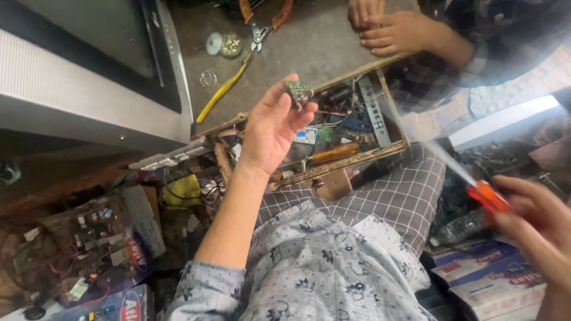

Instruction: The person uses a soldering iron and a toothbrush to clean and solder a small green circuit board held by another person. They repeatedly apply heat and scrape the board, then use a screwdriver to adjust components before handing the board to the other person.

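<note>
Right hand [532,223], blurred, grips red-handled screwdriver [486,195], low at my right. Left hand [270,128] raised over open parts drawer [380,151], fingertips pinching small green circuit board [298,92]. Judgement: board picked out and tool in hand; tool not yet touching board.

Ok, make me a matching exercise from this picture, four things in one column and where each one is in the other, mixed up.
Things:
1. small green circuit board
2. red-handled screwdriver
3. yellow tool
4. orange-handled pliers

Places:
A. lying on the grey tabletop beside the television
B. at the top edge of the table
C. held up in the left hand
D. gripped in the right hand, blurred

Pairs: 1-C, 2-D, 3-A, 4-B
</note>
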